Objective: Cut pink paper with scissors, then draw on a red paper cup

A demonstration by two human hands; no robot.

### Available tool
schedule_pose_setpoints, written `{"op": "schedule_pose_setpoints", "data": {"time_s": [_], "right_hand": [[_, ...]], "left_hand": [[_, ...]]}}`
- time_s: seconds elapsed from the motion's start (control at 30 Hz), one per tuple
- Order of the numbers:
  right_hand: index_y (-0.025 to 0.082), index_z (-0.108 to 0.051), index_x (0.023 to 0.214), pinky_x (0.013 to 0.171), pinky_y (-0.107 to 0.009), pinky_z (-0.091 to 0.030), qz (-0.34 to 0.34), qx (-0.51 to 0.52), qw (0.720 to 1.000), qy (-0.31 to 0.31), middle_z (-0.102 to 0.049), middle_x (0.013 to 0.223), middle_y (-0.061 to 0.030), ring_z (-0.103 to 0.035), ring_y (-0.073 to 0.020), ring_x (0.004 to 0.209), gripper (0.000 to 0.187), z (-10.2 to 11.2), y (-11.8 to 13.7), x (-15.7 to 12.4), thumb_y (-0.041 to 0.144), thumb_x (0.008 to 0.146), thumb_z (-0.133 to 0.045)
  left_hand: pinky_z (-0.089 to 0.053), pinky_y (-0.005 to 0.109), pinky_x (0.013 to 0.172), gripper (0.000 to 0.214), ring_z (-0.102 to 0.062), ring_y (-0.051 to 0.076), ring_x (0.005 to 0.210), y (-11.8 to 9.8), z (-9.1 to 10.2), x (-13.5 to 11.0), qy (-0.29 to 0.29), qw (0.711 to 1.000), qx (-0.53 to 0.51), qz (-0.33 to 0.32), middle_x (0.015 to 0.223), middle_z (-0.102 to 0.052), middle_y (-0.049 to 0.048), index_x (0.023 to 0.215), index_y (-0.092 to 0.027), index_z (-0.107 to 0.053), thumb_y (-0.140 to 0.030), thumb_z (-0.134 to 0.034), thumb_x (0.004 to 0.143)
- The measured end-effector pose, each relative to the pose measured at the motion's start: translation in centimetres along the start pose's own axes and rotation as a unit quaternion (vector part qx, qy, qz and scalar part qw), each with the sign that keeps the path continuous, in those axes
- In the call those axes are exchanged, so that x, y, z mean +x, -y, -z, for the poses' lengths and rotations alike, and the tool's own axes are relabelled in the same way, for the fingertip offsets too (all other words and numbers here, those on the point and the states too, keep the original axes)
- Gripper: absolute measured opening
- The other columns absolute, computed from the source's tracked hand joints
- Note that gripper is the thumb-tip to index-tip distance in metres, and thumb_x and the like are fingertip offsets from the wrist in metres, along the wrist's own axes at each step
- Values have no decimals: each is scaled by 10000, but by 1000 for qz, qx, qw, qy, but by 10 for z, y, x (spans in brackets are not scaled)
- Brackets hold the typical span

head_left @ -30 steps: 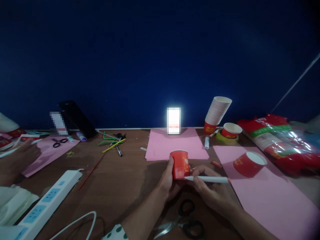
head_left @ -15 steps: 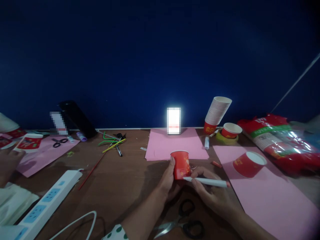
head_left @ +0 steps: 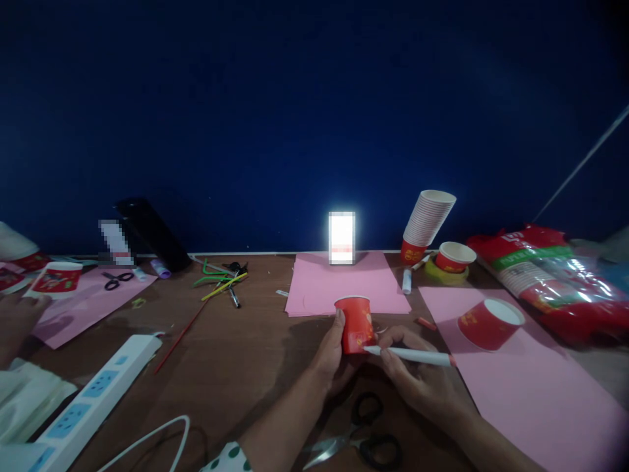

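A red paper cup (head_left: 357, 324) is upright in my left hand (head_left: 330, 351), thumb on its side and the other fingers hidden behind it. My right hand (head_left: 415, 373) pinches a white marker (head_left: 420, 356) lying nearly level. The marker's pale tip is at the lower right edge of the cup; whether it touches cannot be made out. Below my hands, black-handled scissors (head_left: 366, 429) rest on the brown table with blades to the left. A small red marker cap (head_left: 426, 323) lies right of the cup.
Behind the cup lies pink paper (head_left: 344, 288) with a glowing phone (head_left: 342, 237). Stacked paper cups (head_left: 428, 219), another red cup (head_left: 491, 323) and a red plastic bag (head_left: 545, 282) stand right. Left are a power strip (head_left: 93, 390), straws (head_left: 216, 278) and another person's hand (head_left: 19, 321).
The marker and my right hand have shifted slightly to the right along the cup's lower edge. My left hand still holds the cup in nearly the same place.
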State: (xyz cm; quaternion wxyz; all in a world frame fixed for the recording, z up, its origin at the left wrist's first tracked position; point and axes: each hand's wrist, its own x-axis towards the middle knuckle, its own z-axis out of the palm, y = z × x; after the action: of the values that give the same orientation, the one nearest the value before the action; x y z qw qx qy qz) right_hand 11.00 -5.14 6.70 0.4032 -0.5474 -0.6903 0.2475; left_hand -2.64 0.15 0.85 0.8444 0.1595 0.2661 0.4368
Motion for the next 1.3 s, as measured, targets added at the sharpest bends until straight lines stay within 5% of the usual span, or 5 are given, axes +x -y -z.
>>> {"op": "schedule_pose_setpoints", "data": {"time_s": [0.77,1.3], "right_hand": [[225,-574,703,545,-243,-512,-1,23,999,-34,-663,663,3,-638,-164,602,139,-1,1,1,260,819,-507],[216,-587,736,516,-229,-488,-2,24,1000,-3,-657,684,4,-614,-150,592,144,-3,-6,-1,276,835,-501]], "left_hand": [[-487,297,720,613,-619,181,686,0,2,1,5,1000,-10,0,775,-666,124,891,-50,-644,-638,-513,781],[-487,270,694,590,-611,164,674,1,-2,-1,7,1000,-13,-9,756,-660,110,853,-49,-659,-618,-515,790]]}}
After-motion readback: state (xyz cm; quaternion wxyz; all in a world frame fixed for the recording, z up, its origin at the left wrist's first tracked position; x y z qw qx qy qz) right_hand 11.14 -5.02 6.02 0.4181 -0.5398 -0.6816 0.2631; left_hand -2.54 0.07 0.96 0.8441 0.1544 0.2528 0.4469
